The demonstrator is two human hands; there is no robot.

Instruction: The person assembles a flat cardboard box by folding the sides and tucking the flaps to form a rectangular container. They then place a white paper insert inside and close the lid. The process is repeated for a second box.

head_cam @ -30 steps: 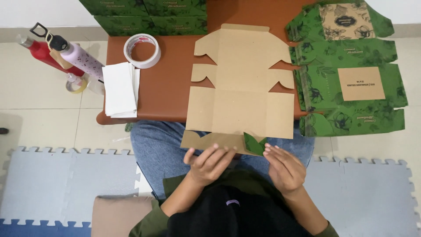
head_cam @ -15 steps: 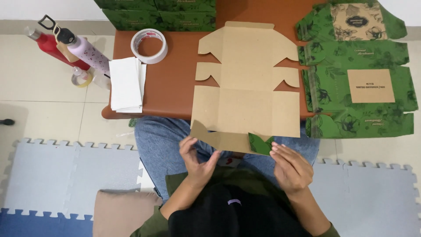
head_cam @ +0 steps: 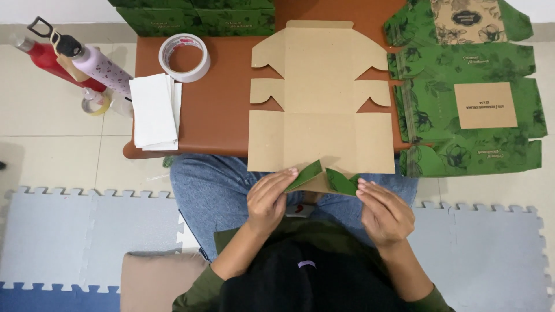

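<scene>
Head view: we look straight down at our lap and a brown worktop [head_cam: 219,110].
Box blank: an unfolded kraft carton [head_cam: 321,98] lies flat, plain side up, its far part on the worktop and its near edge hanging over our knees.
Flaps: at that near edge two flaps [head_cam: 324,178] are folded up and inward, showing their green printed side, and they meet in a shallow peak.
Left hand: our left hand [head_cam: 267,199] is curled, its fingertips pressed on the left flap, gripping it.
Right hand: our right hand [head_cam: 384,211] is curled too, fingertips pinching the right flap just beside the peak.
Green blanks: a stack of printed green cartons [head_cam: 468,98] lies flat to the right, partly on the worktop and touching the kraft blank's edge; more green ones [head_cam: 196,14] sit along the far edge.
Tape: a roll [head_cam: 185,56] rests on the worktop at far left.
Papers: a white stack [head_cam: 153,110] lies just near of the roll, at the left edge.
Bottles: a red one [head_cam: 49,60] and a pale one [head_cam: 95,62] stand on the floor to the left.
Mats: grey foam tiles [head_cam: 75,231] cover the floor around us.
</scene>
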